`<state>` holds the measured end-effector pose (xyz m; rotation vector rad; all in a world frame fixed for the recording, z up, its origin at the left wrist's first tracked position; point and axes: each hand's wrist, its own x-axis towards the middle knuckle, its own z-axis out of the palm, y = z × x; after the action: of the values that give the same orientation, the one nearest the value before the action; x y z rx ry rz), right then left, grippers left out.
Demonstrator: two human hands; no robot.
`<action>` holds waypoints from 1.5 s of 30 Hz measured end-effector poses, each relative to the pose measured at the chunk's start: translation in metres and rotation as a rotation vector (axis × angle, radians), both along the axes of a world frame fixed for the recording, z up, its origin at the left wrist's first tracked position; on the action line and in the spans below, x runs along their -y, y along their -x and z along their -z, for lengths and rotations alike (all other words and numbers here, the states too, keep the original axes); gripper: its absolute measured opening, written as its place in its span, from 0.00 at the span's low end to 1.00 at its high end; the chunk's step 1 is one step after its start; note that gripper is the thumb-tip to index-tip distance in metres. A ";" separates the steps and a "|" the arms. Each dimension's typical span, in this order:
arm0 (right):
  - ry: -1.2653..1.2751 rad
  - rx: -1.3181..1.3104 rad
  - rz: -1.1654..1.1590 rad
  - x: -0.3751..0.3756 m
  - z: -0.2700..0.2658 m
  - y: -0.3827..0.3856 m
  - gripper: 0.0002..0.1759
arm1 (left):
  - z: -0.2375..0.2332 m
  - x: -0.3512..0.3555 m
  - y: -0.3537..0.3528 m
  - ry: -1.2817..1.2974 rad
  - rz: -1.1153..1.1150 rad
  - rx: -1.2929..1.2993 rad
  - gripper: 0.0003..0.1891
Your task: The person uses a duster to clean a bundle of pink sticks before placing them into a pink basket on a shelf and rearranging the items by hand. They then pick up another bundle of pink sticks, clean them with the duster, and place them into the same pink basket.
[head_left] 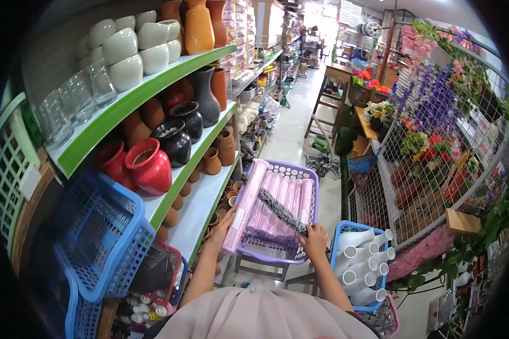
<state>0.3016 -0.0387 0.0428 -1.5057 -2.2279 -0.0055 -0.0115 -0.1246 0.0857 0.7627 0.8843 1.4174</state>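
Note:
A purple basket [314,226] stands in front of me with several pink wrapped packs [278,206] lying side by side in it. My left hand [223,224] is at the basket's left side, against a long pink wrapped roll [247,204] that lies tilted along the left rim; its fingers are partly hidden by the roll. In my right hand [315,239], at the right rim, is the lower end of a grey fuzzy strip [281,211], which slants up and left across the packs.
Left are shelves [182,174] with red pots [149,166], black pots and white bowls, and blue baskets [104,226] below. A blue basket [335,248] of white vases [361,270] stands right. Beyond are a wire rack [435,141] with flowers and a wooden ladder [329,101] by the aisle.

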 end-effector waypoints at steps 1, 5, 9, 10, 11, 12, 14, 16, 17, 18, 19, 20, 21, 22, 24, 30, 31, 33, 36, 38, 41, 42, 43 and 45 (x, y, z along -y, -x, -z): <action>0.024 0.006 0.023 0.002 -0.003 0.000 0.29 | 0.003 0.006 -0.003 -0.015 -0.025 -0.025 0.28; -0.124 -0.156 -0.039 0.018 -0.028 0.010 0.25 | -0.007 0.043 -0.018 -0.034 -0.112 -0.036 0.28; -0.009 -0.532 -0.350 0.040 -0.040 0.047 0.14 | -0.002 0.078 -0.020 -0.010 -0.220 -0.152 0.29; 0.142 -0.589 -0.420 0.050 -0.042 0.057 0.14 | -0.024 0.095 -0.027 0.093 -0.170 -0.069 0.30; 0.378 -0.697 -0.487 0.063 -0.044 0.069 0.14 | -0.030 0.105 -0.031 0.058 -0.198 -0.078 0.31; 0.618 -0.792 -0.554 0.077 -0.048 0.081 0.14 | -0.033 0.112 -0.035 0.020 -0.230 -0.089 0.32; 0.820 -0.743 -0.784 0.106 -0.065 0.099 0.16 | -0.015 0.124 -0.032 -0.105 -0.258 -0.068 0.36; 1.017 -0.699 -0.962 0.131 -0.067 0.114 0.23 | -0.017 0.143 -0.032 -0.171 -0.279 -0.098 0.38; 1.130 -0.761 -1.019 0.139 -0.064 0.122 0.24 | -0.017 0.152 -0.033 -0.203 -0.292 -0.076 0.40; 1.251 -0.818 -1.073 0.148 -0.062 0.130 0.26 | -0.019 0.162 -0.031 -0.229 -0.331 -0.082 0.41; 1.297 -0.884 -1.158 0.156 -0.062 0.138 0.27 | -0.031 0.176 -0.030 -0.237 -0.328 -0.112 0.41; 1.348 -0.950 -1.239 0.164 -0.064 0.144 0.28 | -0.047 0.192 -0.030 -0.243 -0.324 -0.140 0.42; 1.404 -0.959 -1.291 0.171 -0.066 0.150 0.30 | -0.056 0.207 -0.028 -0.235 -0.330 -0.142 0.42; 1.368 -0.937 -1.363 0.177 -0.067 0.156 0.31 | -0.064 0.222 -0.025 -0.235 -0.316 -0.103 0.43; 1.370 -0.869 -1.403 0.199 -0.091 0.161 0.32 | -0.067 0.250 -0.015 -0.271 -0.326 -0.196 0.43; 1.283 -0.851 -1.461 0.277 -0.100 0.195 0.27 | -0.100 0.356 0.000 -0.323 -0.512 -0.338 0.36; 1.225 -0.835 -1.455 0.294 -0.105 0.199 0.27 | -0.103 0.376 0.002 -0.300 -0.564 -0.345 0.35; 1.072 -0.856 -1.477 0.330 -0.115 0.209 0.29 | -0.113 0.418 0.005 -0.249 -0.631 -0.395 0.34; 0.909 -0.882 -1.467 0.380 -0.133 0.220 0.26 | -0.128 0.471 0.005 -0.295 -0.737 -0.433 0.35; 0.888 -0.938 -1.454 0.415 -0.149 0.220 0.26 | -0.134 0.506 0.006 -0.299 -0.768 -0.455 0.36; 0.712 -0.983 -1.514 0.457 -0.146 0.227 0.26 | -0.137 0.549 0.011 -0.328 -0.815 -0.431 0.37; 0.691 -1.046 -1.486 0.470 -0.141 0.231 0.25 | -0.137 0.560 0.012 -0.330 -0.822 -0.433 0.37; 0.670 -1.108 -1.453 0.483 -0.138 0.232 0.25 | -0.137 0.570 0.014 -0.345 -0.823 -0.475 0.37; 0.610 -1.218 -1.416 0.509 -0.143 0.233 0.24 | -0.152 0.591 0.009 -0.348 -0.827 -0.486 0.32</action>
<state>0.0682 -0.5473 0.1858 0.3093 -1.6690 1.5763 -0.0202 -0.7159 0.2381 1.0969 1.4520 2.1986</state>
